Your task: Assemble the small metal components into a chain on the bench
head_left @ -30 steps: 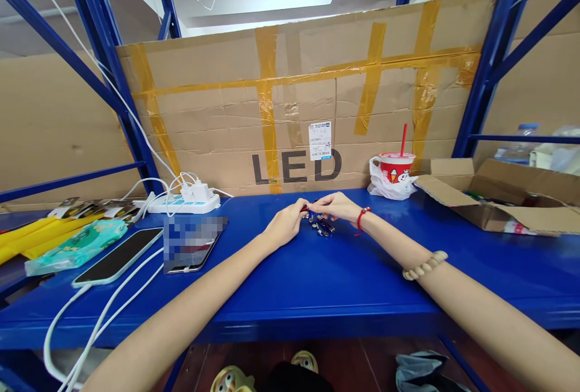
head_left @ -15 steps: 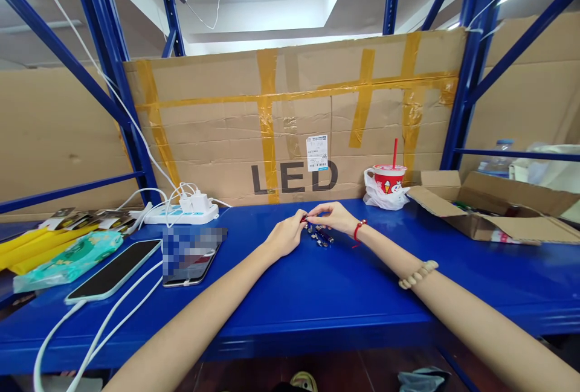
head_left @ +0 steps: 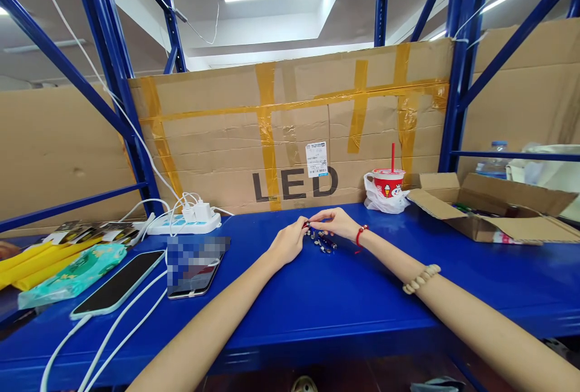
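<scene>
Above the blue tabletop (head_left: 290, 313), my left hand (head_left: 289, 241) is closed, its thumb and fingers pinching a small dark red piece (head_left: 307, 224) too tiny to name. Fingertips of my right hand (head_left: 336, 223) meet at that same piece from the other side, also in a pinch. Just below and between both hands is a cluster of small shiny metal and dark blue pieces (head_left: 324, 241). Whether it hangs from the held piece or lies on the table I cannot tell. My right wrist has a red cord bracelet (head_left: 361, 235) and, farther up, a beige beaded band (head_left: 421, 279).
Left: two phones (head_left: 118, 283) (head_left: 194, 283) with white cables, a power strip (head_left: 199, 223), a teal packet (head_left: 75, 274) and yellow packages (head_left: 54, 259). Right: a red cup (head_left: 388, 185) in a plastic bag and an open cardboard box (head_left: 512, 228). Behind stands a cardboard panel (head_left: 217, 150).
The view has shifted slightly, so the scene sits a little lower. Both hands keep their pinch at nearly the same place. A blurred brownish shape now shows at the far left edge.
</scene>
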`<control>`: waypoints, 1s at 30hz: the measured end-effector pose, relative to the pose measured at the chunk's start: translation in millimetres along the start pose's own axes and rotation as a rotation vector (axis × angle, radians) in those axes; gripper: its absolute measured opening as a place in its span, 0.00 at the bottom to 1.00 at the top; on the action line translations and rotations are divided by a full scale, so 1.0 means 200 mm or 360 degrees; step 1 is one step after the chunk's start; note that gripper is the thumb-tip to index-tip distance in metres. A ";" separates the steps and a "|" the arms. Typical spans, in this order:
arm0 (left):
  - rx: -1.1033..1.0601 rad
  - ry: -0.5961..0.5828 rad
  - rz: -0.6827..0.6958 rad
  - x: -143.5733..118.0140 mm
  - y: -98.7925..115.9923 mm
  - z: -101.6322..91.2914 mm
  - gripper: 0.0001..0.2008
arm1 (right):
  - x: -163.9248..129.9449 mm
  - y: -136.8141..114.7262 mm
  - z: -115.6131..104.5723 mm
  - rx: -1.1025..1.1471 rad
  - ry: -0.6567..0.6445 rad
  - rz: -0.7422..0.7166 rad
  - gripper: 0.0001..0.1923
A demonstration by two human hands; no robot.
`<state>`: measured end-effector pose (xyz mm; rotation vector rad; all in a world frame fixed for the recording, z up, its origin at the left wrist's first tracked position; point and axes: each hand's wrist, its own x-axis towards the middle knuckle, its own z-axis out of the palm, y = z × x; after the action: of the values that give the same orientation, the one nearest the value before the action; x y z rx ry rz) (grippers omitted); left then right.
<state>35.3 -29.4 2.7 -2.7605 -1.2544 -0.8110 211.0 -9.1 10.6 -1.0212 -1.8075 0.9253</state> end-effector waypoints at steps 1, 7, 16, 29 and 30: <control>0.0001 0.0001 -0.0001 0.00 0.00 0.00 0.08 | 0.00 0.00 0.00 0.0004 -0.0002 -0.0004 0.23; 0.0033 -0.0019 0.0004 -0.01 0.01 -0.01 0.08 | 0.00 0.00 0.02 0.0038 -0.0010 -0.0021 0.23; 0.0091 -0.0094 0.0006 -0.01 0.01 -0.02 0.10 | 0.01 0.02 0.02 0.0000 0.0002 0.0048 0.23; 0.0122 -0.0125 -0.0014 -0.01 0.00 -0.02 0.10 | -0.01 0.00 0.05 -0.0015 0.0016 0.0005 0.21; 0.0116 -0.0127 -0.0013 -0.01 0.00 -0.02 0.10 | -0.01 0.00 0.05 -0.0022 0.0017 0.0007 0.21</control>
<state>33.1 -32.1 6.0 -2.7571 -1.2809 -0.6476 202.9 -12.7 6.4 -1.0371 -1.8056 0.9097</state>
